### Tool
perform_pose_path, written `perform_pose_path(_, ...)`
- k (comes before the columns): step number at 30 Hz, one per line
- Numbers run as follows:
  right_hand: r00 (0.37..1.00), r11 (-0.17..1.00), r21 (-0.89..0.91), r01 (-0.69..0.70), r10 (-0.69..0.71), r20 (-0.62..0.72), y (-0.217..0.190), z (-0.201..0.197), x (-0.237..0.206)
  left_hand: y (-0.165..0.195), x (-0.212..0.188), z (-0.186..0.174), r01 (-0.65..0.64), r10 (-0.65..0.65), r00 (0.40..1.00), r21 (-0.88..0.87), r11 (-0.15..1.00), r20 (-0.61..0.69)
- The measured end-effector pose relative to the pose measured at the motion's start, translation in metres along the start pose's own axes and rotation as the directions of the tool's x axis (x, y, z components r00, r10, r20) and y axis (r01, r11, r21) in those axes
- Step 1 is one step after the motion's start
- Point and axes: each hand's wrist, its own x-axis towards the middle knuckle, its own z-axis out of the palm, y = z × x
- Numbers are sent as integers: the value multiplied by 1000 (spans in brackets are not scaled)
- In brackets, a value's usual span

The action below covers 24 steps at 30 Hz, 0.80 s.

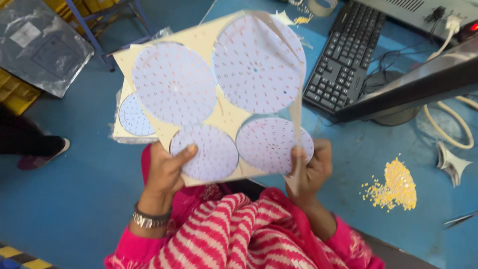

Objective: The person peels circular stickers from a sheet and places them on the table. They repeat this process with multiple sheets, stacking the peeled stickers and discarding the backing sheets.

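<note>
— What have you got there?

— My left hand [167, 167] is clamped on the near left edge of a cream panel [226, 117], thumb laid over the small round board [204, 152] at its near corner. My right hand [311, 167] is closed on the near right edge, where a clear film [297, 124] stands off the panel. The panel is lifted and tilted over the blue surface [74, 199], in front of my striped shawl [234, 231].

— How do you keep it from going wrong?

— I'd say grip the margins only, keep the panel flat between both hands so it doesn't flex, and keep fingers off the dotted faces of the four discs.

— And past it?

— Just beyond on the left lies a stack of similar panels [130, 119]. To the right, a heap of yellow bits [396, 187]; farther off, a black keyboard [343, 60] and a monitor [413, 84]. Far left, a grey bag [40, 45].
</note>
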Motion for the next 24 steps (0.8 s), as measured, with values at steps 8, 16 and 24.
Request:
perform_pose_path(8,704,715,184,-675,549,450,30,9,25,-9,-2,20,180,-153,974,-163,970,166)
perform_pose_path(16,901,543,-839,44,341,268,53,-72,86,-9,-1,8,273,-272,962,-31,961,32)
perform_pose_path(24,894,858,309,-411,313,320,-15,-31,105,-8,-4,9,277,-293,955,230,933,39)
